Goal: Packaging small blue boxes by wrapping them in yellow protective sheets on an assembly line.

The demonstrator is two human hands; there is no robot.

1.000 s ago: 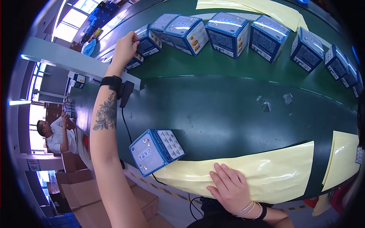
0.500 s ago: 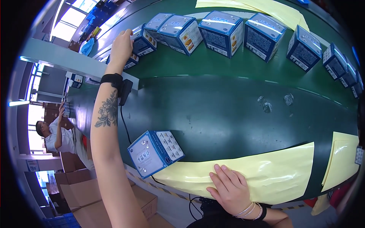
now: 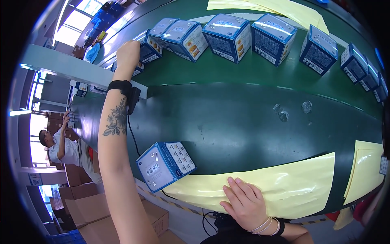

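My left hand [image 3: 128, 55] reaches to the far left with its fingers curled. It is right beside a blue box [image 3: 151, 49] at the left end of a row; the fingertips and anything in them are hidden. My right hand [image 3: 246, 203] lies flat on a glossy pale yellow sheet [image 3: 300, 183] at the near edge of the table, fingers stretched out. Between my arms a single blue-and-white box [image 3: 165, 166] rests tilted against the left end of that sheet.
Several similar boxes [image 3: 226, 38] line the green belt [image 3: 227, 73] at the back. More yellow sheets lie far back [image 3: 276, 10] and at the right [image 3: 363, 171]. Crumpled clear plastic bits [image 3: 282, 114] dot the dark table. A grey beam [image 3: 77, 65] and a seated person [image 3: 67, 146] are at left.
The row of boxes on the belt has shifted left. My left hand has drawn slightly nearer and its fingers have curled out of sight. My right hand stays on the sheet.
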